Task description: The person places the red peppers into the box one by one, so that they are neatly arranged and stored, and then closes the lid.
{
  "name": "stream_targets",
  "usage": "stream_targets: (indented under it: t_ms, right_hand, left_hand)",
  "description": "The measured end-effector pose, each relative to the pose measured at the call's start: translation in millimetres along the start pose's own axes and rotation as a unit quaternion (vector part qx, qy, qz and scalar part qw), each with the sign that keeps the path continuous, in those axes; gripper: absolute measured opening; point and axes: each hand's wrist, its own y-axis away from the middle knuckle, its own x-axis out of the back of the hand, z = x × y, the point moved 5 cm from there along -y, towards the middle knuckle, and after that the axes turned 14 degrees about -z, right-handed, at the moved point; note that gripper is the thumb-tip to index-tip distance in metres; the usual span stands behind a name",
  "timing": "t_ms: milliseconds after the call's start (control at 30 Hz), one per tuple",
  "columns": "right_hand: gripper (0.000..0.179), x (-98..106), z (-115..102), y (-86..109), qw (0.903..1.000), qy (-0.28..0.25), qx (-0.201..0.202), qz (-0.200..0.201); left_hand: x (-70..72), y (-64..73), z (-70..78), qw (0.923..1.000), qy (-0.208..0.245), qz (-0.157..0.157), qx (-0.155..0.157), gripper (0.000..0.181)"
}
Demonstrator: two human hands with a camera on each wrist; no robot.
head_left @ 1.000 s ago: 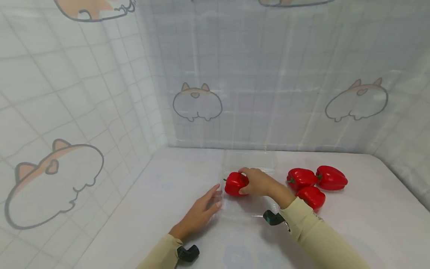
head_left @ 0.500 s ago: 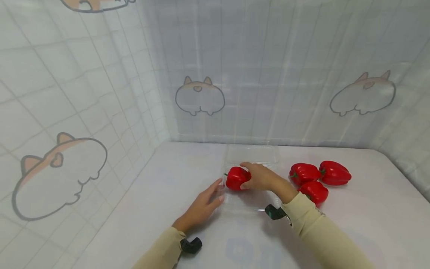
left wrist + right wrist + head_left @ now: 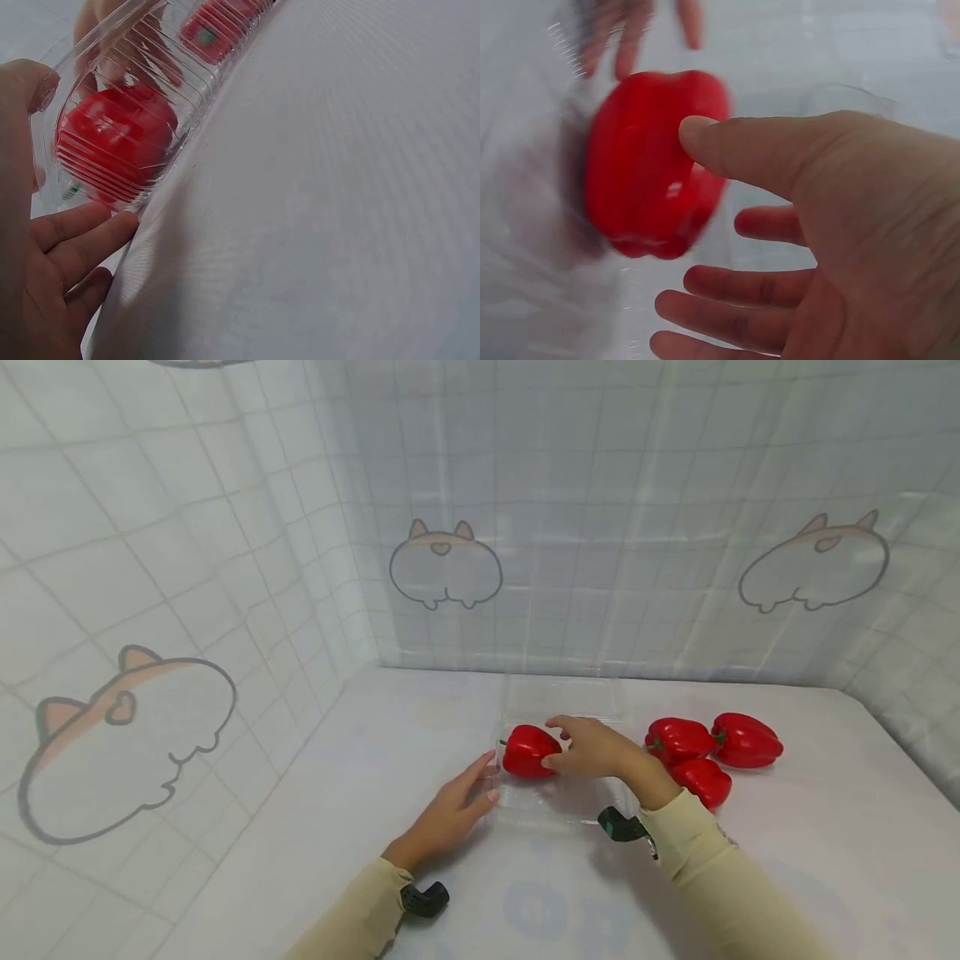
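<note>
A red bell pepper (image 3: pixel 528 752) lies in the left part of a clear plastic clamshell container (image 3: pixel 585 806), its green stem toward the left end. My right hand (image 3: pixel 596 747) is at the pepper's right side. The right wrist view has the thumb (image 3: pixel 720 146) over the pepper (image 3: pixel 649 165), while the other fingers are spread and off it. My left hand (image 3: pixel 450 814) rests at the container's left end with fingers fairly straight. Seen from the left wrist, its thumb is at the rim and its fingertips are against the outer wall, below the pepper (image 3: pixel 120 135).
Three more red bell peppers lie grouped right of the container: one nearer the right hand (image 3: pixel 678 741), one farther right (image 3: pixel 746 741), one in front (image 3: pixel 702 782), partly behind the right sleeve. The container's lid (image 3: pixel 558 696) lies folded back toward the curtain (image 3: pixel 570 568).
The right hand has loosened its grip on the pepper and drawn slightly right, its fingers now spread. The left hand stays at the container's end. The head view has tilted a little.
</note>
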Motion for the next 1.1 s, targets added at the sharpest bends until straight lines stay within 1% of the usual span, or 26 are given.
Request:
stream_targets:
  t_ms: [167,333,433,600,700,800,1000,1100]
  right_hand:
    - [0.067,8,3,13.8,0.9985,-0.036,0.028,0.029]
    - [0.06,13,3,30.3,0.9953,-0.054,0.045,0.066]
    - [0.056,15,7,41.6,0.9925,-0.06,0.05,0.094]
    - [0.051,21,22,64.4,0.9867,-0.07,0.062,0.133]
    - [0.049,26,34,81.2,0.9836,-0.075,0.056,0.154]
    - [0.049,33,47,98.7,0.9815,-0.064,0.046,0.174]
    - [0.048,46,72,133.4,0.9762,-0.056,0.024,0.208]
    - [0.046,51,85,147.7,0.9736,-0.059,0.017,0.22]
  left_hand:
    - [6.7,4.2,0.4,0.9998,0.004,0.013,0.011,0.066]
    - [11.9,7.8,-1.4,0.9997,0.001,0.023,0.014,0.066]
    - [11.8,7.0,-1.7,0.9997,-0.001,0.022,0.012,0.066]
    - [6.7,2.9,-3.3,0.9998,0.007,0.016,0.006,0.065]
    - [2.9,0.9,-4.5,0.9998,0.014,0.012,0.006,0.065]
    - [-0.1,-0.8,-5.4,0.9998,0.016,0.011,0.009,0.066]
    - [-0.7,-2.7,-2.9,0.9997,0.011,0.018,0.016,0.067]
    - [-1.5,-4.3,-1.8,0.9997,0.011,0.018,0.012,0.067]
